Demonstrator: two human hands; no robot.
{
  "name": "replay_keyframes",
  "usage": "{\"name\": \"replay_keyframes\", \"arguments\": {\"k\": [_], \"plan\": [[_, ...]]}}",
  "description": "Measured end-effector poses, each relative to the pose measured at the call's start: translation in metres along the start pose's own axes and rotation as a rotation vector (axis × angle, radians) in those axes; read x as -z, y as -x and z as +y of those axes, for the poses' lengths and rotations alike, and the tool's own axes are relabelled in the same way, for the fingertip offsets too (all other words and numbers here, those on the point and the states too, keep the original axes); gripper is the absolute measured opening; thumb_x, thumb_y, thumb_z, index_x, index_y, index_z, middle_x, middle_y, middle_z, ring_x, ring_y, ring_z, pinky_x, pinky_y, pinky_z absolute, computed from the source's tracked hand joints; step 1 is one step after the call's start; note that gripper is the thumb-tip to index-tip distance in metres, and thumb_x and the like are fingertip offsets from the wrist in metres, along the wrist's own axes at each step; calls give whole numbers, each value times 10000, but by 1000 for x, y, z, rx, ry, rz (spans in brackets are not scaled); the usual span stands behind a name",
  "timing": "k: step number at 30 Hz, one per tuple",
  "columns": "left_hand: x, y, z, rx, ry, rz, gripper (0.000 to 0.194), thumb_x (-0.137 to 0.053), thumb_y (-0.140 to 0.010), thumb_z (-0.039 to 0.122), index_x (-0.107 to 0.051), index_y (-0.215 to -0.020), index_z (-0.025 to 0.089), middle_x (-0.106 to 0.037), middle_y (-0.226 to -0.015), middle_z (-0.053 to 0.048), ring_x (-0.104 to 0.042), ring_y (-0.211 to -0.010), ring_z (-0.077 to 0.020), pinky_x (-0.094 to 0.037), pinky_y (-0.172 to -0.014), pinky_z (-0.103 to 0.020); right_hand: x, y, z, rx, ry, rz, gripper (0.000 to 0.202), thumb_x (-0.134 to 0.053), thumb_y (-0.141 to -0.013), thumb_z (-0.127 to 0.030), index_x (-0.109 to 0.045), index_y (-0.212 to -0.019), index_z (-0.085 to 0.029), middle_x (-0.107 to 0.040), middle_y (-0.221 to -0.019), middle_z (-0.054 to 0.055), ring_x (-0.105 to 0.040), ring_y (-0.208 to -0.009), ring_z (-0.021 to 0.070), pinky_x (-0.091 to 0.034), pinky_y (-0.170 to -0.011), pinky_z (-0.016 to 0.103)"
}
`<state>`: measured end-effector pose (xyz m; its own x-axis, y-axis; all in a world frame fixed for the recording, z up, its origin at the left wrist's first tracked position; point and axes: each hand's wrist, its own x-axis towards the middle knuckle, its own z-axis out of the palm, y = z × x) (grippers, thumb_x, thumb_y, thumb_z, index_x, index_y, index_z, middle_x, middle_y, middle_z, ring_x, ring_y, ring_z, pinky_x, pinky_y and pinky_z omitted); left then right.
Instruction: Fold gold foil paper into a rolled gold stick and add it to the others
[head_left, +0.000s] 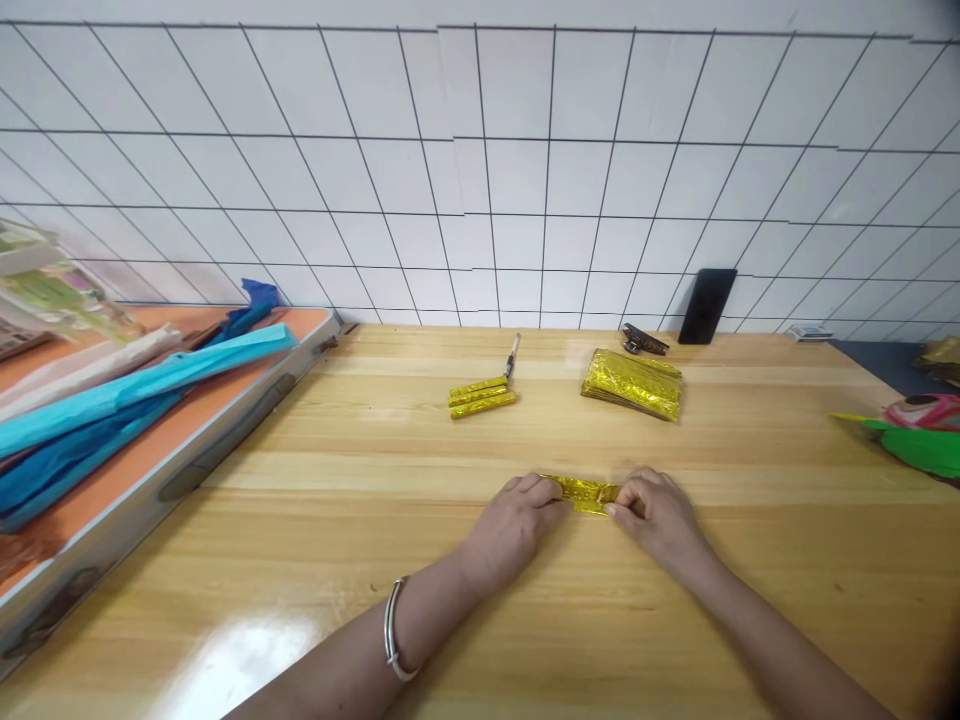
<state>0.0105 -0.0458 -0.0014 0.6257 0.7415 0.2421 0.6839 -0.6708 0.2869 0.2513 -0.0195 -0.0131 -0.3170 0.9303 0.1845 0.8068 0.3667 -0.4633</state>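
Observation:
A narrow strip of shiny gold foil paper [585, 491] lies low over the wooden table between my hands, partly folded or rolled along its length. At its left end, my left hand [521, 515] grips it with bent fingers. My right hand [660, 515] pinches the right end between thumb and fingers. The fingers hide both ends of the strip. Farther back to the left are several finished-looking gold rolls [480, 397] side by side, touching a pen [512, 357]. Behind my right hand sits a stack of flat gold foil sheets [634, 385].
A dark hair clip [643, 340] lies behind the stack. A black phone [707, 306] leans on the tiled wall [510, 180]. At left, an orange-topped tray [187, 420] with a raised edge holds blue paper [150, 390]. Something green [919, 447] is at the right edge.

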Motion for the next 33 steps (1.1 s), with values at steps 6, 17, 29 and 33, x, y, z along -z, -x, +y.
{"name": "replay_keyframes", "arguments": {"k": [6,17,29,33], "plan": [[5,0,11,-53,-19,-74,273,-357,-918,102,-555,-1103,139,-566,-1074,-84,-502,-970,-202,-422,-911,-338,-1,0,1,12,16,11,172,-598,-748,-322,-534,-625,-221,-557,-698,2,-507,-704,185,-364,-673,306],[9,5,32,18,-85,-108,427,-418,-896,284,-453,-1277,93,-531,-1194,-142,-439,-1134,-267,-335,-1020,-400,-2,1,2,19,-15,25,75,-576,-734,-291,-549,-709,-225,-587,-763,7,-525,-743,193,-377,-687,311],[7,7,32,90,23,-103,505,-496,-855,386,-423,-1305,169,-488,-1225,-108,-431,-1122,-272,-345,-989,-411,-2,5,1,5,-77,77,19,-535,-718,-208,-521,-726,-217,-579,-748,11,-521,-750,197,-381,-692,315],[8,6,31,78,12,-123,509,-478,-864,399,-411,-1315,171,-522,-1163,-109,-454,-1082,-270,-354,-967,-415,-2,6,-1,-10,-92,90,13,-536,-719,-208,-529,-720,-218,-579,-736,7,-525,-745,197,-388,-686,315]]}}
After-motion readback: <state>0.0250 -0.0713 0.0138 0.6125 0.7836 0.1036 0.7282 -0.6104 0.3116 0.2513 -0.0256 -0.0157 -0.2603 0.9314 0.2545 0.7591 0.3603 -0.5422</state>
